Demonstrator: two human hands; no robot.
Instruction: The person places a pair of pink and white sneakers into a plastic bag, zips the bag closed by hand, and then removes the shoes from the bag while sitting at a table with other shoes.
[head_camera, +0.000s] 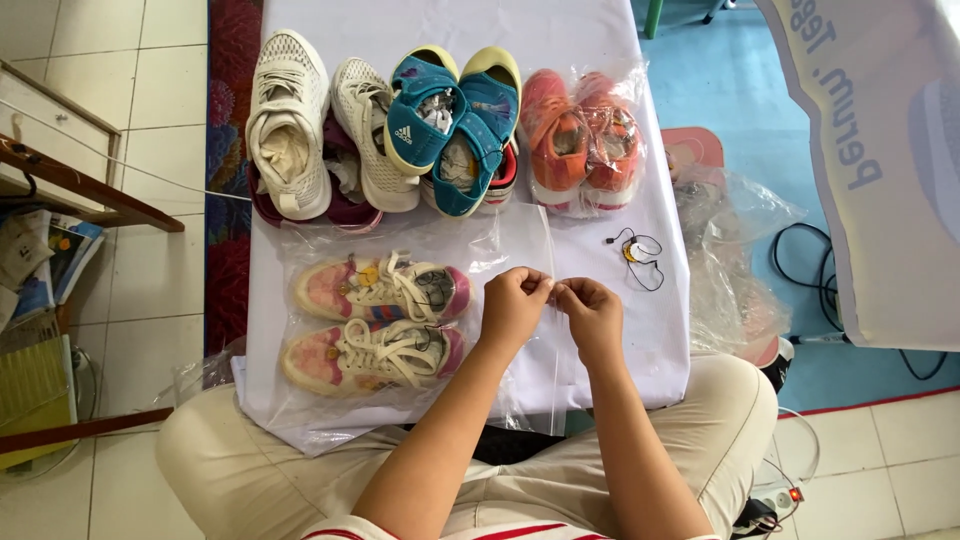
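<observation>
A pair of pink and white laced shoes (378, 322) lies side by side inside a clear plastic bag (500, 235) on the white-covered table (600, 45). My left hand (513, 303) and my right hand (590, 310) meet at the bag's right edge, fingers pinched on the thin plastic. Both hands sit just right of the shoe toes. The bag's edge between my fingertips is hard to make out.
Along the table's far side stand white sneakers (320, 125), blue sandals (455, 120) and orange shoes in a clear bag (580, 135). A small tag on a black cord (635, 252) lies right of my hands. Crumpled plastic (735, 250) sits on a stool at the right.
</observation>
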